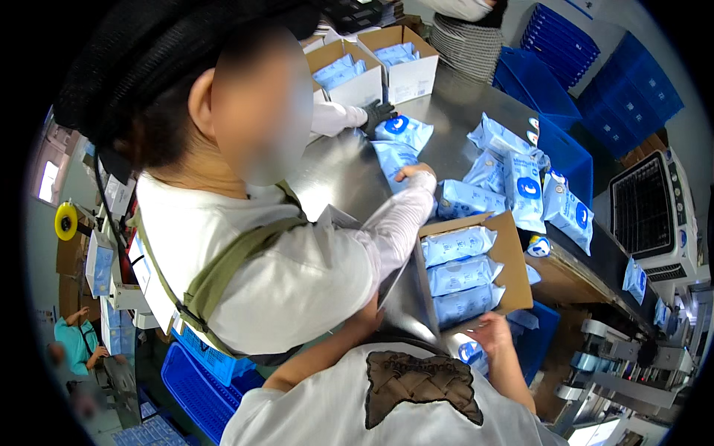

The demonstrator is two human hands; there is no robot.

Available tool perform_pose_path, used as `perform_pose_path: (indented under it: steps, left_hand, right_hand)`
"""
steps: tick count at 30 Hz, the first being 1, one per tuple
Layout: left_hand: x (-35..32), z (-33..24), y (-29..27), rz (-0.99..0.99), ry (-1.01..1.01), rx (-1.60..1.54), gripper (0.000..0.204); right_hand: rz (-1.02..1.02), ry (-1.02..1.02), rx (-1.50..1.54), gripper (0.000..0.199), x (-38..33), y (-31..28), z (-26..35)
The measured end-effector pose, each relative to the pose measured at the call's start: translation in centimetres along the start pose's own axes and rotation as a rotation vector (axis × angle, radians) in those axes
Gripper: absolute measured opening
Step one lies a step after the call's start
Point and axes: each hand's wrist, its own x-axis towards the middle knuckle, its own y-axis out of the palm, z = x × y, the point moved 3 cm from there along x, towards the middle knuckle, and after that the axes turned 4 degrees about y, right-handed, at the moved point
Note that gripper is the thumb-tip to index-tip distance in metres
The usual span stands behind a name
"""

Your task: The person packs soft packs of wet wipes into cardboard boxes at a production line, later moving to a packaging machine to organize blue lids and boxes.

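An open cardboard box (pixel 518 256) stands at the table's near side, with a row of light-blue soft packs (pixel 465 275) that look like wipes lying in it. At the box's near edge, my right hand (pixel 494 336) has its fingers bent around a white and blue pack (pixel 470 352), partly hidden below the rim. My left hand (pixel 363 321) is left of the box, beside a co-worker's elbow; its fingers are hidden. The co-worker (pixel 260 275) leans across from the left. Their bare hand (pixel 413 172) touches a pack (pixel 394 160), and their gloved hand (pixel 379 113) is near another.
Several loose packs (pixel 524 189) are heaped on the metal table (pixel 327 169) beyond the box. Two filled boxes (pixel 405 74) stand at the back. Blue crates (pixel 621 97) and a white air cooler (pixel 647 215) are to the right, beside a dark conveyor belt (pixel 606 267).
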Motion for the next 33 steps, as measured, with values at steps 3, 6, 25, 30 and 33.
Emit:
perform_pose_path:
  steps: [3,6,25,30,33]
  left_hand:
    - [-0.6,1.0,1.5,0.013,0.089,-0.005,0.042]
    - [-0.3,0.0,0.6,0.125,0.05,-0.063,0.042]
    - [-2.8,1.6,3.1,0.232,0.181,-0.193,0.038]
    - [-2.8,0.9,2.2,0.193,0.158,-0.194,0.037]
    - [-1.9,0.3,1.7,0.229,0.179,-0.184,0.038]
  right_hand:
    - [0.016,-0.081,-0.187,0.026,1.1,0.6,4.7]
    - [-0.006,-0.088,-0.358,0.018,2.8,-1.8,9.5]
    - [0.16,-0.217,-0.605,0.097,10.3,19.7,7.7]
    - [0.653,-0.196,-0.109,0.091,13.7,31.7,1.7]
    - [0.787,-0.268,-0.248,0.066,13.7,32.4,0.2]
